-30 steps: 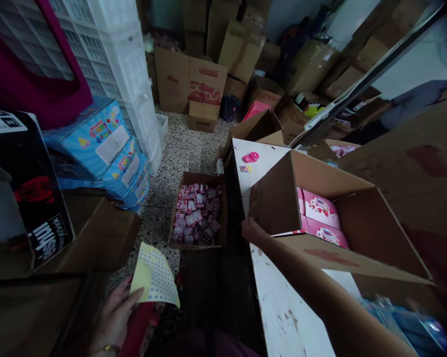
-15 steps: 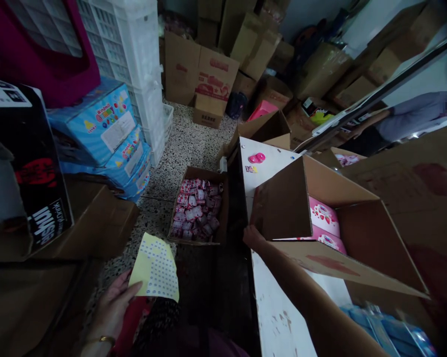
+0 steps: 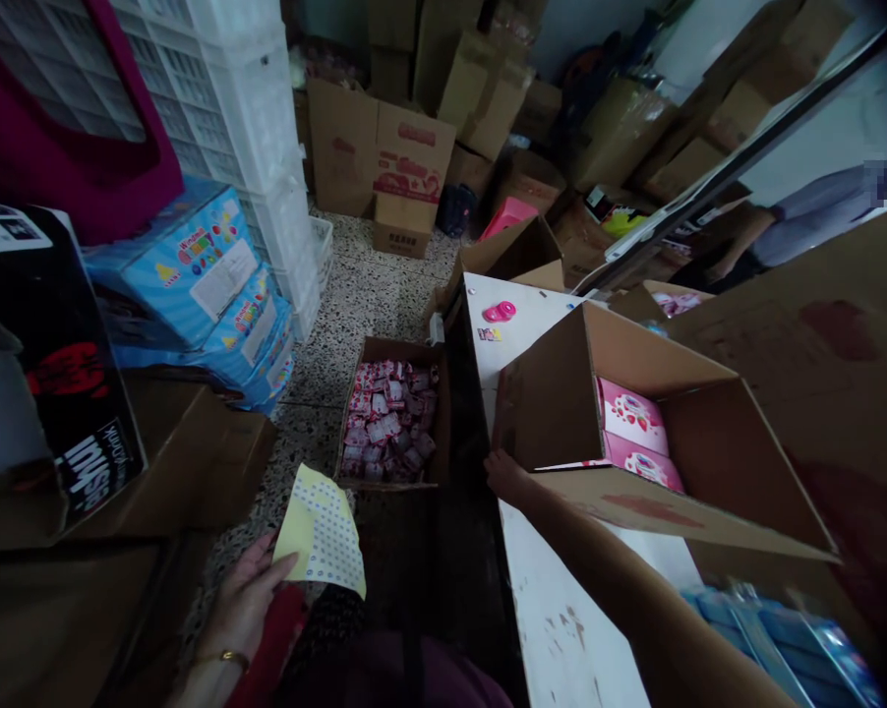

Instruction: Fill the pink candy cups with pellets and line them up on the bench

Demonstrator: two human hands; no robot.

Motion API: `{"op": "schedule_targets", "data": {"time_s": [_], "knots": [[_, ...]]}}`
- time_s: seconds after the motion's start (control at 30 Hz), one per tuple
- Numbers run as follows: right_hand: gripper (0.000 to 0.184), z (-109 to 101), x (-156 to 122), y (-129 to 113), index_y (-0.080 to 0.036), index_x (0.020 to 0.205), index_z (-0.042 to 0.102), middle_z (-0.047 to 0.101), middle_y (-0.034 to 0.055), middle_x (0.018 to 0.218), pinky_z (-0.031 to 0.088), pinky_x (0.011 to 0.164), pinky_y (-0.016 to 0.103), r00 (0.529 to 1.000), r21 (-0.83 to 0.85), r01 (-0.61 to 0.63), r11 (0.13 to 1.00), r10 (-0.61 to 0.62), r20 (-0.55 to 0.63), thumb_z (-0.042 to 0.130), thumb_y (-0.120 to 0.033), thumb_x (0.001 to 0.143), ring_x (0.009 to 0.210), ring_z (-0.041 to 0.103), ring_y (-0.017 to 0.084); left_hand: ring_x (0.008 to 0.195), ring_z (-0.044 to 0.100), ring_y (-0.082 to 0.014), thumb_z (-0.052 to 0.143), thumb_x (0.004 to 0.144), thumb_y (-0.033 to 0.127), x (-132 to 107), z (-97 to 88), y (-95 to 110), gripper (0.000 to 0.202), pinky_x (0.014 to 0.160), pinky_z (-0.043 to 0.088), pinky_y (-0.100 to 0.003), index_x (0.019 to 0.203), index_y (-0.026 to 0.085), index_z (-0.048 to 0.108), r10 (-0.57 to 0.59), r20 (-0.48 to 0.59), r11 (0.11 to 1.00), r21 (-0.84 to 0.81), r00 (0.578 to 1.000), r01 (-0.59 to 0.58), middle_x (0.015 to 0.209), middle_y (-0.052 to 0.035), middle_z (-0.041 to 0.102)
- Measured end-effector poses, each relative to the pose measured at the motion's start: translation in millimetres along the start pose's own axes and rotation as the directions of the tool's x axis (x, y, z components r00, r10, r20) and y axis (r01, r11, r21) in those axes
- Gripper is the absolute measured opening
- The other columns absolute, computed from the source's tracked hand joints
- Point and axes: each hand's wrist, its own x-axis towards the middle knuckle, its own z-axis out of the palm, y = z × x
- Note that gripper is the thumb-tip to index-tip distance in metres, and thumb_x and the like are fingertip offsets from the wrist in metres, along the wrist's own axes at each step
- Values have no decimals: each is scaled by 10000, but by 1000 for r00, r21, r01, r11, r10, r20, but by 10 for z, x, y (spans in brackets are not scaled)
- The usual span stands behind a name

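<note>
My left hand at the bottom left grips a yellow sheet of small dotted labels, thumb across its lower edge. My right hand is at the near corner of an open cardboard box, fingers partly behind the wall. The box stands on a white, scuffed table. Inside it lie pink boxes with a strawberry print, partly hidden by the flap.
Below the table edge, a carton of pink sachets sits on the speckled floor. A pink tape roll lies on the table. Blue cartons, white crates and stacked cardboard boxes surround it. A person stands at the right.
The yellow sheet has shifted slightly right and tilted in my left hand. The box and my right hand have moved little, and the whole view has shifted slightly.
</note>
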Motion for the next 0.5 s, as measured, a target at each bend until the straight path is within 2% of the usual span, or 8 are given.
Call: {"op": "schedule_targets", "data": {"time_s": [0.13,0.23,0.3,0.33,0.37,0.4,0.47,0.5], "knots": [[257,156,-524,-400,-160,859,666,597,92,1051,312,963,432,1000,194,-11,981,6,26,498,-35,710,1102,445,244,670,644,-173,730,507,114,107,102,68,593,617,502,-235,1056,150,508,4,101,999,44,995,-9,706,-17,684],[163,332,-974,-954,-167,781,681,658,62,851,438,830,402,993,361,-101,927,70,99,562,-100,692,894,576,243,682,632,-162,737,521,154,110,333,80,591,617,487,-229,1069,129,516,-32,241,997,79,970,13,767,-31,683],[134,396,-1157,-1300,-189,768,682,658,20,711,492,689,332,983,469,-169,867,115,142,551,-189,741,710,612,195,685,622,-154,719,546,157,31,599,39,564,616,476,-229,1077,125,530,-101,383,990,125,918,57,816,-42,679],[171,392,-1202,-1435,-199,851,676,666,15,745,497,662,306,976,578,-216,787,166,139,530,-239,773,708,618,183,691,618,-151,703,561,150,-32,759,1,538,628,474,-234,1075,129,543,-147,469,984,160,871,80,832,-45,676],[246,358,-1222,-1536,-207,992,638,669,28,864,499,682,300,961,722,-256,643,248,121,520,-286,791,786,620,186,700,616,-150,684,575,138,-109,929,-48,507,647,472,-241,1066,135,560,-197,558,974,203,806,97,838,-46,674],[384,294,-1226,-1601,-212,1148,549,631,55,1035,491,745,316,930,866,-257,429,354,100,541,-328,782,922,594,203,706,613,-148,666,585,124,-197,1098,-103,474,664,469,-244,1051,139,579,-250,642,961,256,725,105,836,-48,673],[766,96,-1240,-1620,-217,1331,323,447,104,1296,416,899,386,822,996,-66,-58,563,88,670,-385,669,1164,433,248,680,604,-137,642,589,103,-395,1408,-220,427,653,459,-234,1014,138,615,-369,763,919,384,531,88,813,-53,671],[899,-20,-1276,-1584,-226,1353,271,385,108,1344,367,949,417,770,973,74,-218,632,83,729,-382,596,1217,365,263,654,596,-130,639,586,101,-497,1537,-272,416,633,454,-227,1001,135,626,-432,789,891,448,437,73,798,-55,670]]}}
